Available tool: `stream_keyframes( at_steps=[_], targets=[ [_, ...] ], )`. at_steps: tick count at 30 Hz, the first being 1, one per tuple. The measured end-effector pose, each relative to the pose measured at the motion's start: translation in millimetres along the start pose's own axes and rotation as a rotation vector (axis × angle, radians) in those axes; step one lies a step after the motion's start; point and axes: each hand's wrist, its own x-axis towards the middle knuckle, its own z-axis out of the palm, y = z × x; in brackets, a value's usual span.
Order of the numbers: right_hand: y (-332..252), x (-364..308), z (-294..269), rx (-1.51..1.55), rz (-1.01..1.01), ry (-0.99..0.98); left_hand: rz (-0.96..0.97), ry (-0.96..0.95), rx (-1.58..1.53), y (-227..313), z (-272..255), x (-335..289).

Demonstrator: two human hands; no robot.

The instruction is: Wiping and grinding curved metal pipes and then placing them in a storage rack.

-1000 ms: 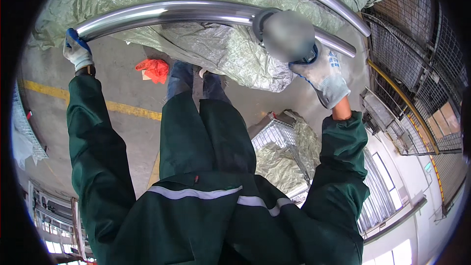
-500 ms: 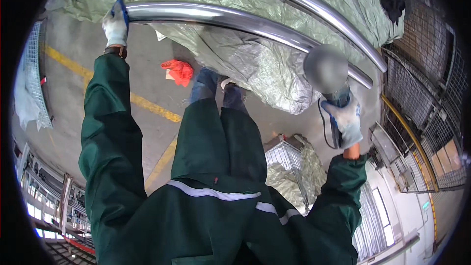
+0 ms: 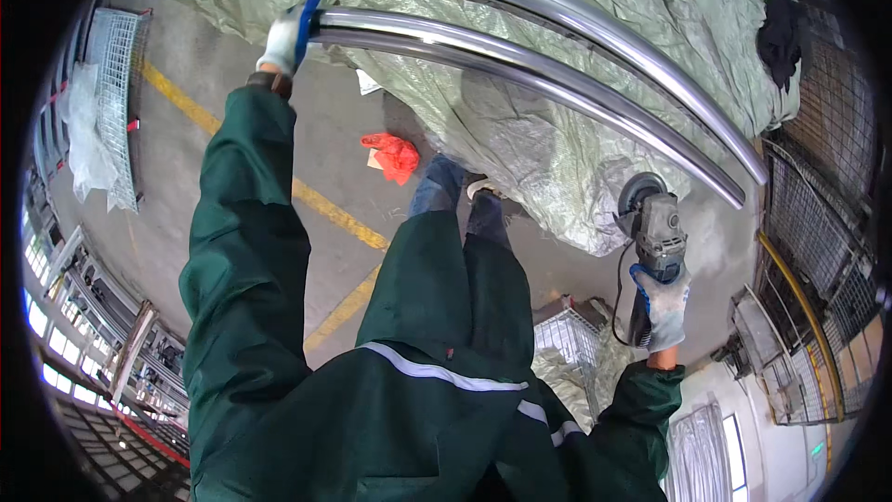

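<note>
My left hand [image 3: 286,39], in a white and blue work glove, is closed around the left end of a shiny curved metal tube [image 3: 520,58]. My right hand [image 3: 665,305], gloved alike, grips the body of a grey angle grinder [image 3: 660,231]. The grinder's disc points away from me and stays apart from the tube, just on the near side of its right part. A second curved metal tube [image 3: 567,14] lies beyond the first, roughly parallel. Both rest on a crumpled pale green woven sheet [image 3: 506,153].
A red plastic bag [image 3: 395,160] lies on the floor left of my feet. The grinder's black cord [image 3: 617,302] loops beside my right hand. Wire-mesh cages [image 3: 808,195] stand at the right, another mesh cage [image 3: 121,102] at the left. Black cloth [image 3: 779,42] lies on the sheet's far right.
The grinder has come back toward me, from over the near tube's right part to apart from it. My left hand stays on the tube's end. The whole view has shifted.
</note>
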Motion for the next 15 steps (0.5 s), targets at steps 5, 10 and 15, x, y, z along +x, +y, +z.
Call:
stream_keyframes(
  at_steps=[5,10,15],
  targets=[
    [6,-16,3,0.066,-0.021,0.102,0.201,0.134,-0.665,-7,25,-48],
    [9,-24,11,0.109,0.03,0.048,0.182,0.064,-0.485,-33,6,-2],
    [23,-19,17,0.202,0.007,0.03,0.039,-0.024,-0.32,-35,12,30]
  ],
)
